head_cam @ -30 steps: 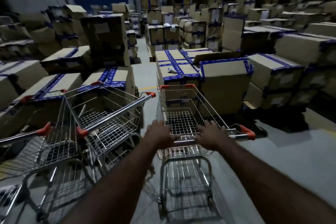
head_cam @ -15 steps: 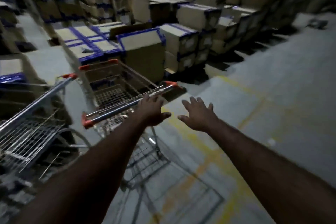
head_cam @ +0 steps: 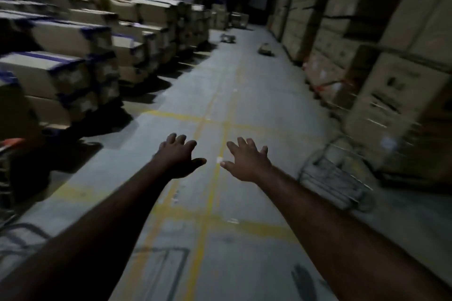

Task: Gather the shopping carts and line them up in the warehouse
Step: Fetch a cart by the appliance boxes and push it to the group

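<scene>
Both my arms reach forward over a bare aisle floor. My left hand [head_cam: 179,157] and my right hand [head_cam: 247,160] hover side by side with fingers spread, holding nothing. A wire shopping cart [head_cam: 335,176], blurred, stands to the right of my right hand against the tall boxes. At the far left edge only an orange handle end [head_cam: 11,143] and some wire of the carts I left shows.
Low stacks of cardboard boxes with blue tape [head_cam: 61,73] line the left side. Tall stacked cartons [head_cam: 391,68] wall the right side. Yellow floor lines [head_cam: 210,178] run down the grey aisle. Two small objects [head_cam: 265,49] lie far down it.
My view has swung right, away from the parked carts toward the long aisle. My left hand has come off the cart handle, and both hands now hang free.
</scene>
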`<action>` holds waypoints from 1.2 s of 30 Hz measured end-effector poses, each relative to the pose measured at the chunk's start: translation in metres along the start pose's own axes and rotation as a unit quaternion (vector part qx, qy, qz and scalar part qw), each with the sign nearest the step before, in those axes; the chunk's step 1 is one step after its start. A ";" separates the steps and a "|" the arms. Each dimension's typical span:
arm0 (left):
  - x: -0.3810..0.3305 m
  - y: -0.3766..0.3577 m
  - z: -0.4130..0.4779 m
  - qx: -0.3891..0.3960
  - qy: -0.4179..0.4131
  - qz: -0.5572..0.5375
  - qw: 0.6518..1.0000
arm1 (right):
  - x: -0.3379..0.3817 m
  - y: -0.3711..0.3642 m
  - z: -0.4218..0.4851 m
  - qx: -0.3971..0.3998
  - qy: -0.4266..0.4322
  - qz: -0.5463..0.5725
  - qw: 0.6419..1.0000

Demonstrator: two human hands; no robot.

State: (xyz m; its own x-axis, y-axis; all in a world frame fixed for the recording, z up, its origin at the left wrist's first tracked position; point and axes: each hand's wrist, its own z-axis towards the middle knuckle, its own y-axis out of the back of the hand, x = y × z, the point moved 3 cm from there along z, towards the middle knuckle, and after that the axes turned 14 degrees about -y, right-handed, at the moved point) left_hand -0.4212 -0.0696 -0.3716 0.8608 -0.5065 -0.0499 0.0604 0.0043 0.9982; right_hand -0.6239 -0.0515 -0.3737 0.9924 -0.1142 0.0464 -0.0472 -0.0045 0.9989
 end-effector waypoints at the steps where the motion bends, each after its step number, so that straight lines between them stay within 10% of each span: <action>1: -0.038 -0.006 0.017 0.010 -0.022 -0.013 1.000 | -0.040 0.002 -0.010 0.006 -0.024 -0.003 1.000; 14: -0.457 0.017 0.168 -0.029 -0.303 -0.016 0.953 | -0.438 0.051 -0.139 -0.046 -0.295 0.025 0.954; 36: -0.631 0.003 0.518 -0.036 -0.362 0.009 0.931 | -0.706 0.075 0.076 -0.077 -0.331 0.074 0.937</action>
State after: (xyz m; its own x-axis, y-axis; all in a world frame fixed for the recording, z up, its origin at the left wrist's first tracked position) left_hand -1.2258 -0.1972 -0.3197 0.2974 -0.9543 0.0294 0.1042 0.0630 0.9926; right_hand -1.3367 -0.0469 -0.3326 0.6853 -0.6947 0.2186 -0.1099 0.1980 0.9740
